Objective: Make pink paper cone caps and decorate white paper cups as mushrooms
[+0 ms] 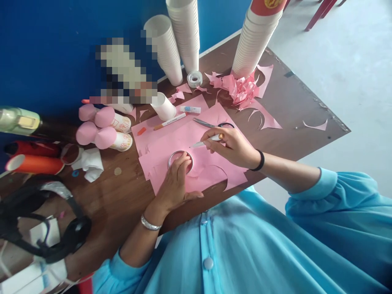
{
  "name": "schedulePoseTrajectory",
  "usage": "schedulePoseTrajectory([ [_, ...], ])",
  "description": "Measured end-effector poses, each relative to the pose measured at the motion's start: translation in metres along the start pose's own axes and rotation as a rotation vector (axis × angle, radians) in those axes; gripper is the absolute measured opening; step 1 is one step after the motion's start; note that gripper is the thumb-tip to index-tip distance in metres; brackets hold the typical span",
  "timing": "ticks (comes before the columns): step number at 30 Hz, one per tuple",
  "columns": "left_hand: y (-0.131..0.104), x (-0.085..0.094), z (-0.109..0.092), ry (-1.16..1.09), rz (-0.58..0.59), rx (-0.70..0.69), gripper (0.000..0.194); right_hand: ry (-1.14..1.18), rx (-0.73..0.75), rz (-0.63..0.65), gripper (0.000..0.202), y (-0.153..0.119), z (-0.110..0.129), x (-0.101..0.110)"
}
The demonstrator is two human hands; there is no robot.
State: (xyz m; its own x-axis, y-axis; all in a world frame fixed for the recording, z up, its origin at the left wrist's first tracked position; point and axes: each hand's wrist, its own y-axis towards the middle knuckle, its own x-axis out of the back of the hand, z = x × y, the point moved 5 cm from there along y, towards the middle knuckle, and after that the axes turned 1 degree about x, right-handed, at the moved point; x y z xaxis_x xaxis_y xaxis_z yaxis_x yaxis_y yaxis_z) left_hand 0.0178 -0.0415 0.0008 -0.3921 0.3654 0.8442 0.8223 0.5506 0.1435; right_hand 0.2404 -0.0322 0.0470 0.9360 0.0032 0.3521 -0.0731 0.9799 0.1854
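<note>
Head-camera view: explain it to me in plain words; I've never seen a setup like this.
There is no machine here: you see a bare left hand and a bare right hand. The single picture comes from a camera worn on the head, looking forward and down. On the brown table lie pink paper sheets, with scissors and a small white tube on top. Stacked paper cups stand farther back. The left hand rests on a round, silver-rimmed object on the paper. The right hand holds a white pen, pointed down.
</note>
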Motion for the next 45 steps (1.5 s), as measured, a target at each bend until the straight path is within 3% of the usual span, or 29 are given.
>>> schedulePoseTrajectory([
  [8,0.000,0.002,-0.002,0.071,0.013,-0.016,0.107,-0.032,0.006,0.125,0.012,0.040,0.000,-0.006],
  [14,0.002,0.005,-0.004,0.082,0.016,-0.020,0.111,-0.070,0.049,0.240,0.012,0.043,-0.010,-0.021],
  [25,0.000,0.004,-0.004,0.093,0.004,-0.026,0.113,-0.087,0.076,0.292,0.014,0.042,-0.018,-0.026],
  [29,0.000,0.003,-0.003,0.084,0.025,-0.018,0.111,-0.100,0.093,0.272,0.014,0.030,-0.018,-0.020],
  [34,0.002,0.003,-0.004,0.054,0.063,0.013,0.111,-0.194,0.194,0.199,0.018,-0.004,-0.011,-0.019],
  [40,0.003,0.003,-0.007,0.039,0.025,-0.017,0.116,-0.385,0.434,0.092,0.016,-0.052,0.012,-0.035],
  [45,0.002,0.001,-0.004,0.033,0.039,-0.021,0.126,-0.435,0.486,0.067,0.023,-0.075,0.025,-0.051],
])
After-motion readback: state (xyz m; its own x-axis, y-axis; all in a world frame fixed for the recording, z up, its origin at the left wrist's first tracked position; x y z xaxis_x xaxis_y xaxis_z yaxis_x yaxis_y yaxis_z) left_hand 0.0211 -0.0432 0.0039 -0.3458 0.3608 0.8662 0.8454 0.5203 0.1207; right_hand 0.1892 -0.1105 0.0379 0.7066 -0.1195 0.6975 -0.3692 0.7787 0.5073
